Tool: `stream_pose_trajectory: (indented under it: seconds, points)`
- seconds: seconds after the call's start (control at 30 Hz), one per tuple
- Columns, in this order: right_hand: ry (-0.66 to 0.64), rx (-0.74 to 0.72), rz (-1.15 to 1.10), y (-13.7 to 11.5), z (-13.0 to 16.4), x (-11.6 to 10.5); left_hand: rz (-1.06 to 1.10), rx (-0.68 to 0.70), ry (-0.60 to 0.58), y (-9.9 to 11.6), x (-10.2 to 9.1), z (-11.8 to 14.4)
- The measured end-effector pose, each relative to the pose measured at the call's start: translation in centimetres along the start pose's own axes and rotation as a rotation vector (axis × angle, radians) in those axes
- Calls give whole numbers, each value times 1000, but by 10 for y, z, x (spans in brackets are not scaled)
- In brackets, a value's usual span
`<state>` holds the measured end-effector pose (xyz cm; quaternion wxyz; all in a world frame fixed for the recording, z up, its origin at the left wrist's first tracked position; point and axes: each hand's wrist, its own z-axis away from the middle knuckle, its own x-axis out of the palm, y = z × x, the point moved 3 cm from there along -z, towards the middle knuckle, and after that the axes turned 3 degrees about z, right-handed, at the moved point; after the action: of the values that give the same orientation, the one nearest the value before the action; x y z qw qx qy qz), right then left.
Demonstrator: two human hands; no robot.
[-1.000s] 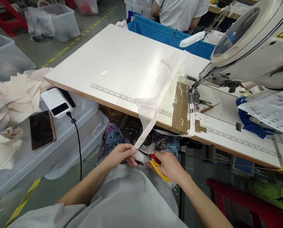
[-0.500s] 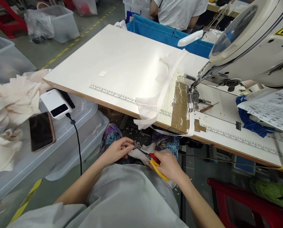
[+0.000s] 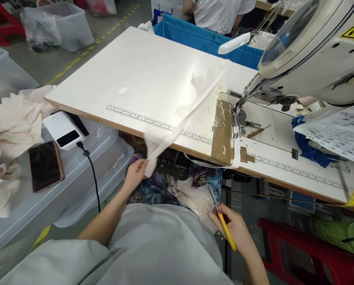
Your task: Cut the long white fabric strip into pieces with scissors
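Note:
My left hand [image 3: 134,174] grips the end of a white fabric strip [image 3: 177,118], which runs blurred up and right across the white sewing table [image 3: 141,67]. Low at the right, my right hand [image 3: 235,227] holds yellow-handled scissors [image 3: 221,219] with the blades pointing up, clear of the strip. A loose cream cloth piece [image 3: 195,196] lies in my lap between the two hands. Brown tape under clear film [image 3: 223,130] sits on the table next to the needle area of the sewing machine [image 3: 310,51].
At the left, a clear bin lid [image 3: 84,166] carries a phone [image 3: 44,166], a white power bank [image 3: 62,130] with a black cable, and cream fabric [image 3: 7,134]. Papers [image 3: 340,134] lie at the right, a red stool [image 3: 310,249] below. Another person sits behind a blue bin [image 3: 206,39].
The strip was cut near my lap. My left hand then swung up and left, pulling the strip off the table edge, while my right hand dropped right with the scissors.

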<state>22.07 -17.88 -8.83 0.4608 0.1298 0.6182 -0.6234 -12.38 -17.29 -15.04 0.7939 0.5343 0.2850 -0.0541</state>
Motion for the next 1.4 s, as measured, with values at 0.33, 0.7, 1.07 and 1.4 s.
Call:
stream_pose_trajectory:
  seconds: [0.33, 0.7, 1.07, 1.4]
  points:
    - [-140, 77, -184, -1, -11, 14, 344, 1, -551, 44, 24, 87]
    - [-473, -39, -108, -35, -26, 17, 154, 174, -468, 83, 17, 81]
    - [-655, -181, -84, -49, -57, 25, 699, -246, -668, 66, 23, 78]
    - [-445, -192, 160, -60, -57, 23, 735, -272, -628, 61, 26, 74]
